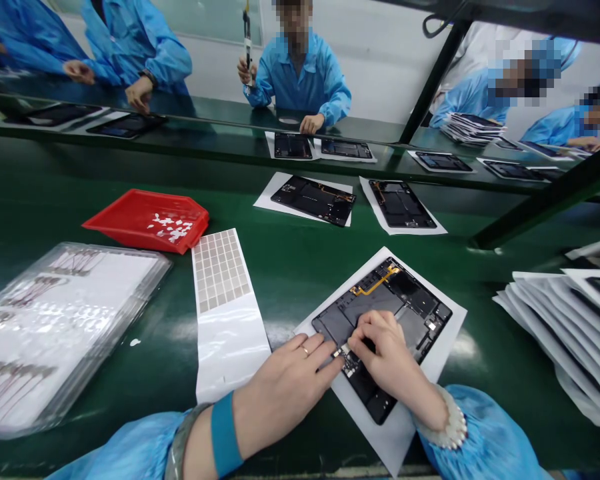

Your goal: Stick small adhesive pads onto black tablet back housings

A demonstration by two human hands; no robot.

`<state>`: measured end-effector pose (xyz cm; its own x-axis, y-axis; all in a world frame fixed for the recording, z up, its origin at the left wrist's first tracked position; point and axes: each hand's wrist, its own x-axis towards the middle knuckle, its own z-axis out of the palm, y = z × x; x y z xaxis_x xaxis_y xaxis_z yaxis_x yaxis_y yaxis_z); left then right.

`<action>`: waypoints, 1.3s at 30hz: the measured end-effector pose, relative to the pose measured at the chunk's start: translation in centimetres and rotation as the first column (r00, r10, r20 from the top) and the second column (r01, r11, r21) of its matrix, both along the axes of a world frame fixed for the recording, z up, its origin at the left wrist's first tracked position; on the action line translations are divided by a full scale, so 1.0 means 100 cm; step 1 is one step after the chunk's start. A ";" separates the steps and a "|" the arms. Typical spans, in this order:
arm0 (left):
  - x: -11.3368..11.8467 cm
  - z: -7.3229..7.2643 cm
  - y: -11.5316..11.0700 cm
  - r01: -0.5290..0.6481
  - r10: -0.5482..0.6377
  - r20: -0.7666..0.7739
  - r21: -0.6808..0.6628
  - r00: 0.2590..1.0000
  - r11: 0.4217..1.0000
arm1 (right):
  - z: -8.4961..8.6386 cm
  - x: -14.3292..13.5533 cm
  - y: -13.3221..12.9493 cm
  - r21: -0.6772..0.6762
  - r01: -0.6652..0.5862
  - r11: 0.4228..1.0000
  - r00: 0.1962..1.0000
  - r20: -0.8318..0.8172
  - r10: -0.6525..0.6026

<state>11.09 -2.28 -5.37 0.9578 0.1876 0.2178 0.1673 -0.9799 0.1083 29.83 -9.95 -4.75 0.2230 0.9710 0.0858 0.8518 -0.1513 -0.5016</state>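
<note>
Steadying the open tablet [363, 303]
Keep your left hand [285, 383] spread lightly at its edge; your right hand [387, 350] curls, whether grasping, I cannot tell.

- I see a tablet [413, 323] lying flat at my 1 o'clock, open, its dark insides facing up.
- It sits diagonally on a sheet of white paper [393, 443], its corners pointing roughly to 12, 3, 6 and 9 o'clock.
- An orange ribbon cable [376, 287] bends across it between 11 and 12 o'clock.
- Small silvery parts [350, 367] show toward 8 o'clock; its middle is partly hidden.
</note>
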 end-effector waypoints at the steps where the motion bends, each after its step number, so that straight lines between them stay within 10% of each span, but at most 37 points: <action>1: 0.000 0.001 0.000 -0.002 0.002 -0.001 0.003 1.000 1.000 | 0.000 0.000 0.000 0.009 -0.001 1.000 1.000 0.009 0.001; 17: 0.014 0.007 0.004 0.056 -0.044 -0.095 0.127 0.994 0.990 | 0.003 0.011 -0.002 0.005 -0.063 0.998 0.996 0.064 0.063; 23: 0.017 0.013 0.008 0.077 -0.068 -0.108 0.079 0.992 0.994 | 0.008 0.048 -0.004 0.222 0.047 0.974 0.996 0.069 -0.064; 39: 0.033 0.008 0.025 0.121 -0.123 -0.071 -0.030 0.990 0.992 | -0.011 0.050 -0.001 0.072 -0.055 0.996 0.996 0.071 0.050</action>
<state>14.43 0.26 -4.59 0.9869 0.0726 0.1438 0.0546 -0.9906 0.1256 34.83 -10.07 -5.89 0.1631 0.9717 0.1710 0.8905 -0.0703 -0.4495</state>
